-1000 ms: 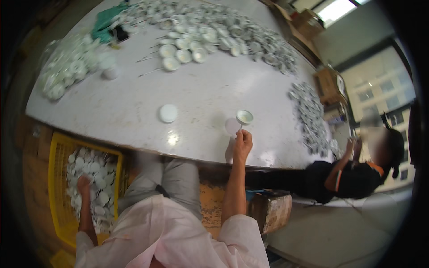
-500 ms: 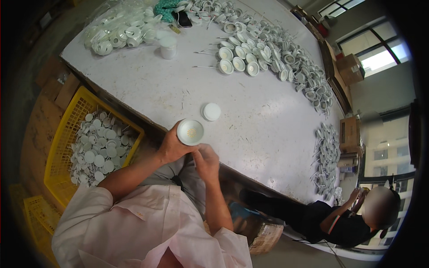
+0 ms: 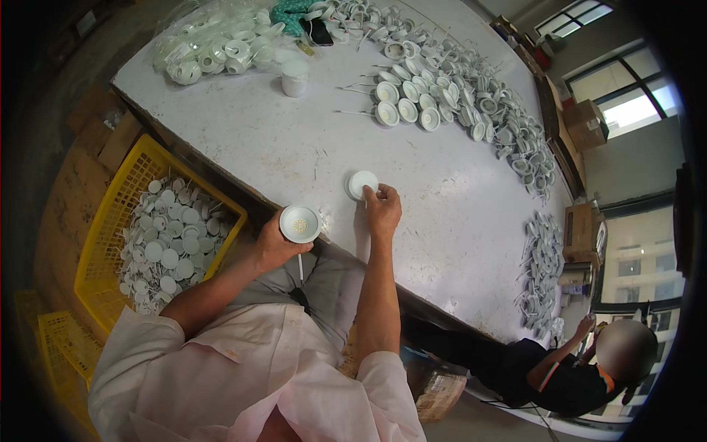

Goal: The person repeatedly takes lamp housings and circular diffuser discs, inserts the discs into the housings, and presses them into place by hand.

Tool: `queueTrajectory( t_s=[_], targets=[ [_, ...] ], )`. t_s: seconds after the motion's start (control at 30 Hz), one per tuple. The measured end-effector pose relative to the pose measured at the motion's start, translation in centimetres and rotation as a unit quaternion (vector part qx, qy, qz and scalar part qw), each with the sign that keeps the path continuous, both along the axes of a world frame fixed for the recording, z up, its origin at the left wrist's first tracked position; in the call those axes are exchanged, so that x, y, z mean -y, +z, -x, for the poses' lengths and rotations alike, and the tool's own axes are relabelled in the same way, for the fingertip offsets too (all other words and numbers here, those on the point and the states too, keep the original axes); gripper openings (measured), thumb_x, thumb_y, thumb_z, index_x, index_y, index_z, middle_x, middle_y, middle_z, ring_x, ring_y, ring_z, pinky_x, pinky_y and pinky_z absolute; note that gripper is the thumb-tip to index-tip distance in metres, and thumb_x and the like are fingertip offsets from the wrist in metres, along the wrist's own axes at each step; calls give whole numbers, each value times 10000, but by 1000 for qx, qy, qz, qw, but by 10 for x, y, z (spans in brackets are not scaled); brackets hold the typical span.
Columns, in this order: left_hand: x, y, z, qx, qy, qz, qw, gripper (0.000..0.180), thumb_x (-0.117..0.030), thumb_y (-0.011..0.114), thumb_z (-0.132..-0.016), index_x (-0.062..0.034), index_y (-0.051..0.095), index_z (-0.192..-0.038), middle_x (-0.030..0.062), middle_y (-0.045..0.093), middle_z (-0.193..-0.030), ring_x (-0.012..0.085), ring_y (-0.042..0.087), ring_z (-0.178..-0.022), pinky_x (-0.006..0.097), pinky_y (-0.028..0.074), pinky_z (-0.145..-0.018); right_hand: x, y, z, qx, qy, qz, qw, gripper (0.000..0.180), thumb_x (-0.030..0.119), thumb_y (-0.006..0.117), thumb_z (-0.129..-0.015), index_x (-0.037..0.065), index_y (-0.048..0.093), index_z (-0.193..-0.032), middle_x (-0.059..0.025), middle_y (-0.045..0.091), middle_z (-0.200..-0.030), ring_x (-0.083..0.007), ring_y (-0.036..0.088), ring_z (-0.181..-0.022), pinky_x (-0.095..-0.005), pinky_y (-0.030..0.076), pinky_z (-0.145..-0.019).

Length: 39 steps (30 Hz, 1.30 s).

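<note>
Taking the bench (image 3: 243,132) edge nearest the person as the landmark, the yellow crate (image 3: 110,221) sits below and left of it, on the floor side, filled with white round parts (image 3: 166,247) with thin wires.

Just off that edge, over the person's lap, the left hand (image 3: 274,247) is closed around a white lamp housing (image 3: 300,223), gripping it from below and behind. The housing's open face is turned up toward the camera, showing a yellowish dotted disc inside, and a thin wire hangs down from it toward the knees.

To the right, just inside the edge on the bench top, the right hand (image 3: 383,208) rests with fingers curled narrow, fingertips touching the near right rim of a white cap (image 3: 361,183) that lies flat. The cap lies up and slightly left of this hand, and up and right of the housing; the right hand is plainly nearer to it, already in contact, while the left hand is a short way apart. Being round, the cap has no long axis to speak of. Whether the fingers have pinched it or only press on it cannot be told.

Farther from the edge, rows of similar housings (image 3: 442,103) curve across the bench. At the far right another person (image 3: 560,368) in dark clothes sits.
</note>
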<state>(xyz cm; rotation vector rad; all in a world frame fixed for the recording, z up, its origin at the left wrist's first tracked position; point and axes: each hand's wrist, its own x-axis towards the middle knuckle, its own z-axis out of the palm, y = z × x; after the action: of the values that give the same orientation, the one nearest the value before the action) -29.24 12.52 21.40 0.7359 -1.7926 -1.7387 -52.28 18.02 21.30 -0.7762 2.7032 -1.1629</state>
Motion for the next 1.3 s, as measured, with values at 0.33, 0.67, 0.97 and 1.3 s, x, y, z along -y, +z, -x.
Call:
queueTrajectory(
  t_s=[0.33, 0.67, 0.97, 1.3],
  targets=[
    [-5, -4, 6, -8, -22, 5, 1000, 554, 50, 717, -731, 23, 443, -1212, 105, 612, -1060, 169, 640, -941, 301, 542, -788, -24, -4, 13, 389, -24, 274, 879, 153, 176, 615, -880, 37, 550, -870, -52, 599, -779, -116, 574, -625, -207, 435, -511],
    [1, 18, 29, -23, -68, -145, 987, 682, 34, 722, -730, -16, 366, -1310, 92, 575, -1094, 142, 612, -907, 273, 554, -690, -51, 16, -19, 488, -6, 405, 773, 134, 108, 536, -927, 1, 543, -1007, -77, 622, -844, -145, 628, -674, -199, 461, -495],
    [4, 11, 38, -3, -94, -87, 992, 736, 22, 731, -712, -18, 345, -1337, 87, 537, -1166, 154, 576, -1018, 288, 529, -815, -69, 13, -38, 446, -5, 360, 820, 124, 105, 556, -916, 6, 596, -978, -73, 642, -850, -146, 635, -674, -218, 444, -538],
    [7, 15, 36, -40, -147, -151, 977, 679, -222, 716, -804, -1, 349, -1330, 96, 541, -1144, 148, 564, -1003, 263, 519, -749, -71, 21, -80, -247, 251, 104, 930, 459, -33, 641, -673, 65, 608, -1120, -122, 615, -1115, -323, 601, -942, -393, 520, -782]
  ],
)
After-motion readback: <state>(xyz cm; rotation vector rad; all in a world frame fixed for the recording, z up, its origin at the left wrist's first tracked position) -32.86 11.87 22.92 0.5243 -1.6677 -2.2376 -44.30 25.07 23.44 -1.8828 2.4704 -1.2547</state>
